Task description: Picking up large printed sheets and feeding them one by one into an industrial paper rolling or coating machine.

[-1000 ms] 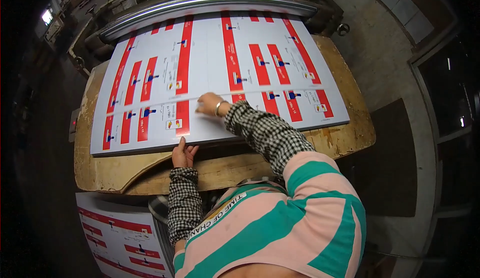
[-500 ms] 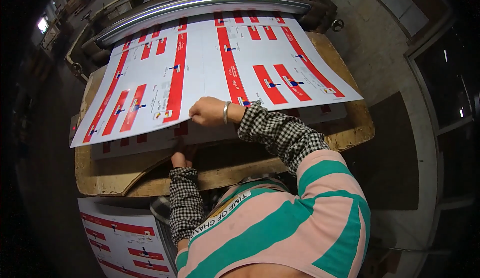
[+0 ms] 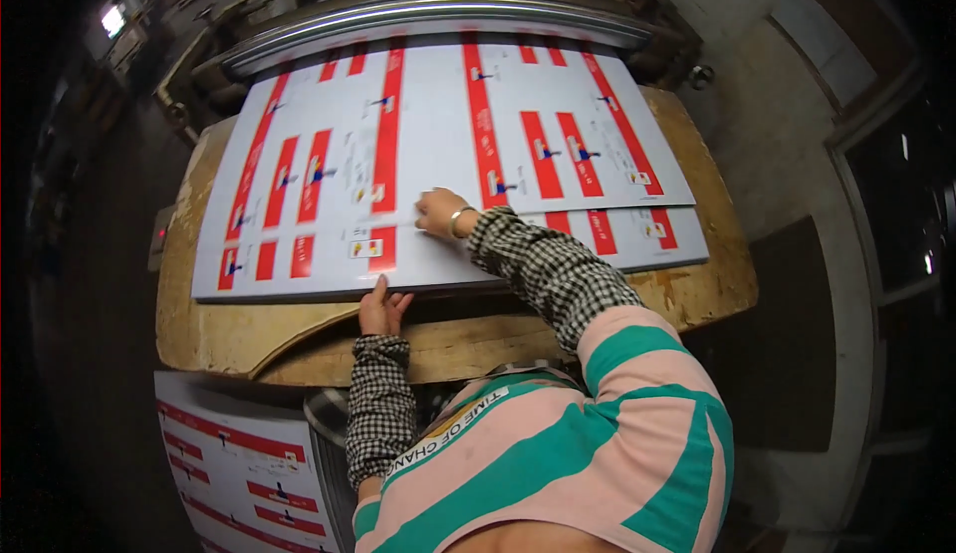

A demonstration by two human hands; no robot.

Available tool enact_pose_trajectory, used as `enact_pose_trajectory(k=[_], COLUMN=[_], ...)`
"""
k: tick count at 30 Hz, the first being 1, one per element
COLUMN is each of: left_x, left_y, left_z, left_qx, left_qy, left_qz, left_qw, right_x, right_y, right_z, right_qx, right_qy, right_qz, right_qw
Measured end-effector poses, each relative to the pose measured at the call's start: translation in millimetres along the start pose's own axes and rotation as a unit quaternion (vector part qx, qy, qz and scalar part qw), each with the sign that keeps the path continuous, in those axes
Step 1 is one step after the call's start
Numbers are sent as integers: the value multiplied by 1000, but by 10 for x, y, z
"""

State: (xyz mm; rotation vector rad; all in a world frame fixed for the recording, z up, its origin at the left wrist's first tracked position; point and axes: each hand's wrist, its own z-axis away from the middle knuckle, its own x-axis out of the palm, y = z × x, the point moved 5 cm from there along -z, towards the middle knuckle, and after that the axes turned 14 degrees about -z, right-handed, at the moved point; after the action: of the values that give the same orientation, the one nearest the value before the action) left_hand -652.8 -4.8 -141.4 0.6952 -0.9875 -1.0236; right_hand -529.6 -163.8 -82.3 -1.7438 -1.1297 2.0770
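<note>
I have a large, smooth white sheet (image 3: 433,125) before me, printed with long red bars and small blue figures, lying on a flat stack of matching sheets (image 3: 428,254) with a strip of the one beneath showing along the near side. The stack rests on a worn wooden board (image 3: 204,339), its pale grain scuffed, its corners rounded and its front edge cut in a curve. Beyond the far edge I see a polished metal roller (image 3: 438,17), shiny and cylindrical. The right hand (image 3: 441,213), wearing a smooth silvery bangle (image 3: 459,221), is at the top sheet's near edge, around mid-width; its fingers are bent inward, and I cannot tell whether they pinch the paper or only press on it. The left hand (image 3: 383,307) is at the stack's front edge, one digit straight up against the edge, the others loosely curled and parted. Both forearms wear black-and-white checked cloth sleeves (image 3: 381,384). Down to the left I have another stack of printed sheets (image 3: 239,468).
</note>
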Motion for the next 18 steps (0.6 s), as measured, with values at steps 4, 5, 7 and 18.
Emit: enact_pose_trajectory(k=[4,5,7,18], left_x=[-57,-118,-91,-51], left_y=[-22,-14,-68,-30], left_z=[44,63,5,84], left_qx=[-24,-19,2,-32], left_qy=[0,-6,-34,69], left_qz=[28,21,28,53], left_qw=[999,1000,999,996], right_x=[481,485,380,-179], right_y=[-275,-425,-378,-724], right_z=[447,619,735,631], right_qx=[-61,-64,-84,-145], right_qy=[-124,-144,-141,-108], right_qz=[99,123,125,-91], right_qw=[985,980,978,979])
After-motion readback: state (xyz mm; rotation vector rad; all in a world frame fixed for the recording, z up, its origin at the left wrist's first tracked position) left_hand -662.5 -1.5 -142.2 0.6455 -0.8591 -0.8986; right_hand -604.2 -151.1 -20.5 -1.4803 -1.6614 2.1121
